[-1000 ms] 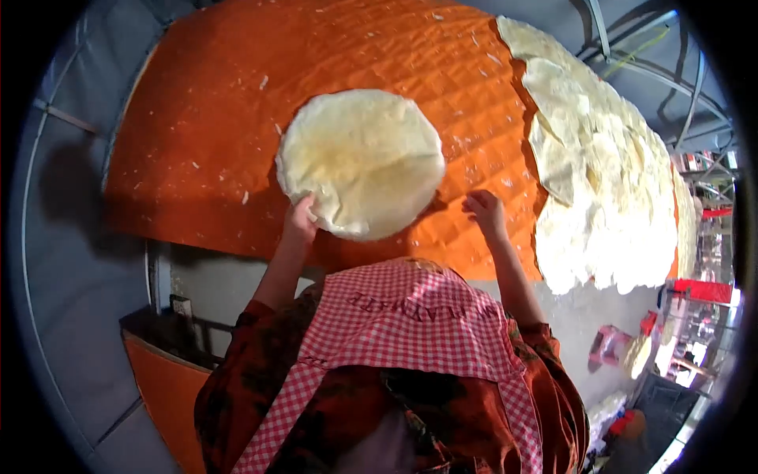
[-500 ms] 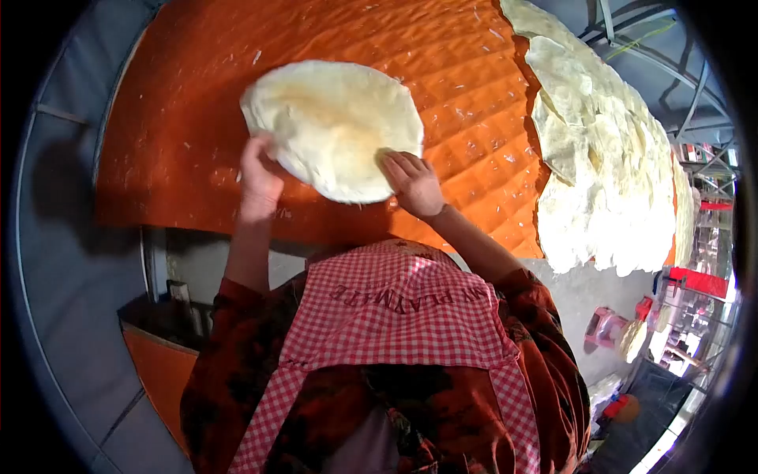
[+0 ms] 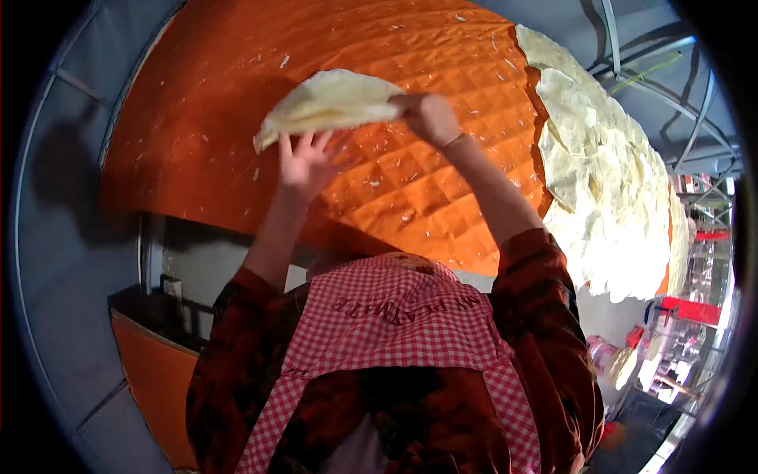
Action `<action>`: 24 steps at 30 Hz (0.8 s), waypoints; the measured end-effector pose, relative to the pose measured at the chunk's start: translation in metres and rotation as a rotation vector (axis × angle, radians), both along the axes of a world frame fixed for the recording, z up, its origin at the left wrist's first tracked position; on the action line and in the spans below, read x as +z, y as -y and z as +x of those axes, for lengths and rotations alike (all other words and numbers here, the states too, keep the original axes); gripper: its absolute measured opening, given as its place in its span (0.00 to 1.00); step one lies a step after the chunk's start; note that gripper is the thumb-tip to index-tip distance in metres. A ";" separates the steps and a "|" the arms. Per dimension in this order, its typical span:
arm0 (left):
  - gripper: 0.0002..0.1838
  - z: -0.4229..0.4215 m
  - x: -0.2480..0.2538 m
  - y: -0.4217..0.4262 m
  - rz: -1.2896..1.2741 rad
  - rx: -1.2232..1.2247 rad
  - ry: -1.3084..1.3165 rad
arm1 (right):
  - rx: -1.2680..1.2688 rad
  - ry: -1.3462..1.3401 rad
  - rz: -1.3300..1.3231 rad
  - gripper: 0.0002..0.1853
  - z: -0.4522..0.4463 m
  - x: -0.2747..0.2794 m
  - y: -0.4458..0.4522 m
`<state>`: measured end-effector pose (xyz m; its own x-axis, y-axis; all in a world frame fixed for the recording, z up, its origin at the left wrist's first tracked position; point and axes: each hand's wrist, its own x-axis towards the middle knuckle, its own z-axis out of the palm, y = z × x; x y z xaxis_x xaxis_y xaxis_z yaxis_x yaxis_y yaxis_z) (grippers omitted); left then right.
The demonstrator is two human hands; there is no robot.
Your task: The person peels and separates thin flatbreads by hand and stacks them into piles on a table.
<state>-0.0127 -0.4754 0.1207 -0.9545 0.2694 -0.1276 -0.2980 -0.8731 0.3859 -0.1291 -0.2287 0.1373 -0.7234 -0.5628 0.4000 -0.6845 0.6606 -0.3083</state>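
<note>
A thin pale flatbread (image 3: pixel 332 99) lies folded over into a half-round on the orange quilted cloth (image 3: pixel 371 174). My right hand (image 3: pixel 433 118) is closed on the flatbread's right end; the fingertips are blurred. At the near folded edge is my left hand (image 3: pixel 306 162), its fingers spread and pointing away from me. The left fingertips are at the bread's edge, and I cannot tell whether they touch it.
To the right, several overlapping sheets of flatbread (image 3: pixel 608 166) cover the cloth's end. White scraps are scattered over the cloth. A grey wall (image 3: pixel 55 182) stands on the left, and metal frame bars (image 3: pixel 612 39) are at upper right.
The flatbread was spread out round and is now folded in half, away from me. My right hand has moved up with its end. My left hand has moved right and its fingers have spread.
</note>
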 end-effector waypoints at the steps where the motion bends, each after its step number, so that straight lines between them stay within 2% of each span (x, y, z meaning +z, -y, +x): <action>1: 0.42 -0.007 0.008 0.003 -0.023 0.053 0.008 | -0.037 -0.090 0.039 0.14 0.013 0.056 0.014; 2: 0.41 -0.011 0.019 0.003 -0.076 0.111 -0.012 | -0.010 -0.133 0.110 0.14 0.029 0.083 0.022; 4: 0.40 0.001 0.021 0.000 0.020 0.179 0.068 | 0.040 -0.215 0.250 0.15 0.068 0.109 0.036; 5: 0.36 0.014 0.006 0.002 0.201 0.066 -0.077 | 0.047 -0.177 0.318 0.18 0.097 0.102 0.045; 6: 0.34 0.034 0.011 -0.005 0.199 0.071 -0.064 | 0.049 -0.136 0.386 0.20 0.123 0.088 0.054; 8: 0.33 0.051 -0.007 -0.021 0.247 0.176 0.041 | 0.167 0.104 0.240 0.24 0.159 0.043 0.063; 11: 0.34 0.070 -0.061 -0.022 0.100 0.087 0.155 | 0.152 0.351 0.076 0.33 0.169 -0.031 0.064; 14: 0.32 0.076 -0.067 -0.024 -0.075 0.190 0.133 | 0.103 0.624 -0.104 0.37 0.166 -0.050 0.063; 18: 0.38 0.078 -0.056 -0.022 0.074 0.145 0.124 | 0.187 0.782 -0.286 0.34 0.156 -0.050 0.052; 19: 0.41 0.081 -0.053 -0.019 0.133 0.062 0.086 | 0.155 0.833 -0.323 0.27 0.156 -0.049 0.050; 22: 0.38 0.082 -0.050 -0.020 0.132 0.021 0.114 | 0.089 0.919 -0.427 0.20 0.155 -0.041 0.047; 23: 0.32 0.083 -0.053 -0.020 0.104 0.014 0.141 | 0.090 0.906 -0.428 0.17 0.154 -0.040 0.047; 24: 0.29 0.082 -0.061 -0.021 -0.118 0.019 0.125 | 0.087 0.873 -0.417 0.16 0.154 -0.040 0.045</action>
